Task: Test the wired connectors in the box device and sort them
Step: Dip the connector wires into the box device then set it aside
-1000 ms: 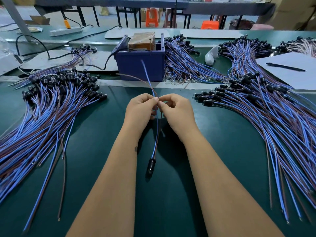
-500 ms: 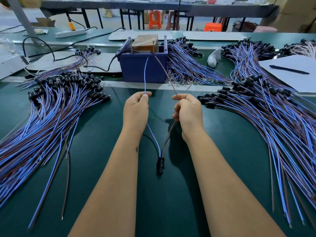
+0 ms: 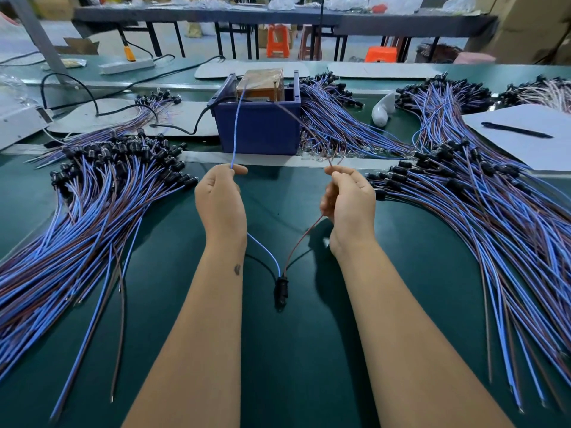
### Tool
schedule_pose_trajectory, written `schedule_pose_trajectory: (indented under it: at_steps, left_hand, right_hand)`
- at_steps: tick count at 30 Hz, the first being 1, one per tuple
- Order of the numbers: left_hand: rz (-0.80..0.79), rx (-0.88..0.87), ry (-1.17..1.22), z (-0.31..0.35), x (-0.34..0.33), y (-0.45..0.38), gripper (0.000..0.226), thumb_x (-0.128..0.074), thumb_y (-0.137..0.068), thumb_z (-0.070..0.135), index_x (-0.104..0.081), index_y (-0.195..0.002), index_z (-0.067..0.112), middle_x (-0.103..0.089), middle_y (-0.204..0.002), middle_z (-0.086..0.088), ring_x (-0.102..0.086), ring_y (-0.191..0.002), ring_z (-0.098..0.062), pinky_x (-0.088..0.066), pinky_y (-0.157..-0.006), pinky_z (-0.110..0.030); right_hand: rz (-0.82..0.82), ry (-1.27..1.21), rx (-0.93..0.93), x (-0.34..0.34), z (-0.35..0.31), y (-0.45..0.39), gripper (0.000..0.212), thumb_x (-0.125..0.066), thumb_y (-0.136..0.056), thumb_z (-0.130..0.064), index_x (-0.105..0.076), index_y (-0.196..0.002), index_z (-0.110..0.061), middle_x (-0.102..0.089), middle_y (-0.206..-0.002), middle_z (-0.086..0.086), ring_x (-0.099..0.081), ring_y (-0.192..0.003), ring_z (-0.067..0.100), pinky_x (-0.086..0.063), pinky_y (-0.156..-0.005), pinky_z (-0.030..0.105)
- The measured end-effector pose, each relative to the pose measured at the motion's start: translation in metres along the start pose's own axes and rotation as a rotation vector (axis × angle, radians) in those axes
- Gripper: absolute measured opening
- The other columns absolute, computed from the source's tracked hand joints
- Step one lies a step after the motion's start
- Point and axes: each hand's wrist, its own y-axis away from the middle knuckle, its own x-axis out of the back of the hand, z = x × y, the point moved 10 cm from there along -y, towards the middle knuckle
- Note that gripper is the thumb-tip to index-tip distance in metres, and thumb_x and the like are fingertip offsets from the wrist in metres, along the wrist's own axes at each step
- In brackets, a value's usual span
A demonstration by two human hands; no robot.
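A wired connector with a black plug (image 3: 281,289) hangs low between my forearms, just above the green mat. My left hand (image 3: 220,201) pinches its blue wire (image 3: 236,125), which runs up to the brown block on top of the blue box device (image 3: 259,125). My right hand (image 3: 349,201) pinches its brown wire (image 3: 299,239), whose free end rises toward the right side of the box top. Whether either wire tip touches a contact I cannot tell.
A big pile of blue and brown wired connectors (image 3: 92,205) fans out on the left, another pile (image 3: 482,205) on the right, more behind the box (image 3: 333,118). White paper with a pen (image 3: 516,134) lies far right. A black cable (image 3: 197,125) enters the box.
My hands, together at the wire ends a second ago, have spread apart. The blue and brown wires now splay in a V above the plug, their ends raised toward the box top.
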Motion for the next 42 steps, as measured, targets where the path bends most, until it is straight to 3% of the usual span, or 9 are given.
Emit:
schedule_pose_trajectory:
  at_steps: [8,18,42]
  left_hand:
    - [0.014,-0.009,-0.012,0.001,0.0,0.003,0.031,-0.039,-0.089,0.012,-0.062,-0.07,0.018,-0.027,-0.054,0.006,-0.022,-0.048,-0.011,-0.022,-0.045,-0.024]
    - [0.016,0.04,-0.024,-0.006,0.002,0.002,0.03,-0.039,-0.091,0.013,-0.064,-0.074,0.019,-0.026,-0.054,0.006,-0.021,-0.046,-0.01,-0.02,-0.043,-0.023]
    - [-0.021,0.051,-0.049,-0.011,-0.002,-0.004,0.029,-0.042,-0.093,0.012,-0.069,-0.088,0.021,-0.024,-0.047,0.013,-0.019,-0.04,-0.006,-0.02,-0.037,-0.017]
  right_hand:
    - [-0.025,0.074,0.062,-0.007,-0.003,0.004,0.02,-0.047,-0.1,-0.007,-0.063,-0.094,-0.018,-0.057,-0.061,-0.004,-0.048,-0.044,0.008,-0.045,-0.047,0.017]
    - [-0.081,0.275,0.122,-0.019,0.0,0.003,0.016,-0.048,-0.101,-0.011,-0.062,-0.1,-0.019,-0.06,-0.069,-0.001,-0.05,-0.047,0.01,-0.045,-0.05,0.018]
    - [-0.092,0.295,0.131,-0.02,0.001,0.001,0.016,-0.048,-0.101,-0.013,-0.061,-0.109,-0.017,-0.065,-0.076,0.001,-0.055,-0.052,0.014,-0.044,-0.05,0.017]
